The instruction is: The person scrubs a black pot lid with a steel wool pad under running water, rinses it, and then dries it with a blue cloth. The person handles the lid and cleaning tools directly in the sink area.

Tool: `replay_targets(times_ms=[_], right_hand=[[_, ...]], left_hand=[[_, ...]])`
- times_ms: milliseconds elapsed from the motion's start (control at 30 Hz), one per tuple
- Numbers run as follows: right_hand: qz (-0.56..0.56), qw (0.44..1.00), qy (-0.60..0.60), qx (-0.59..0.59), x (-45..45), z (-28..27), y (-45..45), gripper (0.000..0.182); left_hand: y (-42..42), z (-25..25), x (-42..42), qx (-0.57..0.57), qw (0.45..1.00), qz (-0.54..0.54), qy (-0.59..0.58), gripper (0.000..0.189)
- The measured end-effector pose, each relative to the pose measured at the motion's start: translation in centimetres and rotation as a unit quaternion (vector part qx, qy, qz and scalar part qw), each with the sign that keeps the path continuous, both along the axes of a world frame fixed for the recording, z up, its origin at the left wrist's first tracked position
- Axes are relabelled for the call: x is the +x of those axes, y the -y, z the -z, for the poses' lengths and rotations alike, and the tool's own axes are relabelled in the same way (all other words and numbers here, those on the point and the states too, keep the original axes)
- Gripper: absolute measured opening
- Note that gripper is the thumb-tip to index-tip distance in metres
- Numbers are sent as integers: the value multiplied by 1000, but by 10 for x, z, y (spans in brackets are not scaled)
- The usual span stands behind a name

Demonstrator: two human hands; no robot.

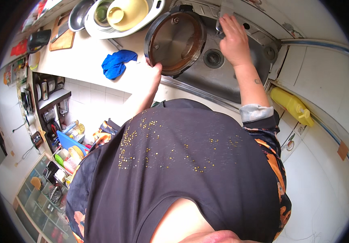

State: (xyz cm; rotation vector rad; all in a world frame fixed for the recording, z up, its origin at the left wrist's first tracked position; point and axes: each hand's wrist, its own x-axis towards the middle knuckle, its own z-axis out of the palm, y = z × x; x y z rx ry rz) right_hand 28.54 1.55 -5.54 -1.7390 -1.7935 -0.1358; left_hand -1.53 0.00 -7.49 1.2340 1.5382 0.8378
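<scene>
My left hand [153,73] grips the near left rim of a round metal pressure-cooker lid [171,41]. Its inner face is turned towards me, with small valve fittings and a brownish ring around the edge. The lid is held over the left end of a stainless-steel sink [211,86], partly above the counter. My right hand [233,42] is at the metal tap [219,26] at the back of the sink, its fingers stretched out. Thumb and palm are hidden, so I cannot tell whether it grips the tap. The drain [213,58] lies between lid and right arm.
A blue cloth [118,63] lies crumpled on the counter [84,57]. Behind it stands a white basin [98,32] holding a yellow bowl [133,13]. Farther left, a knife [60,32] rests on a wooden cutting board [66,42]. A yellow pump bottle [290,103] stands right of the sink.
</scene>
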Motion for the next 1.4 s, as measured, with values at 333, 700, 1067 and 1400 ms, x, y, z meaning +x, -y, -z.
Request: replay_targets(times_ms=[333,700,1067,1400], right_hand=[[161,778,-594,-128,-48,17,99,27],[59,515,-853,-56,-89,-57,105,46],[88,641,-762,-43,-40,-55,101,11],[71,916,-393,48,-56,-83,96,37]], left_hand=[[2,-66,-13,-145,946,-3,290,33],[10,-59,17,-346,783,150,494,20],[1,-30,37,-280,903,189,264,43],[11,-83,38,-231,883,160,376,39]])
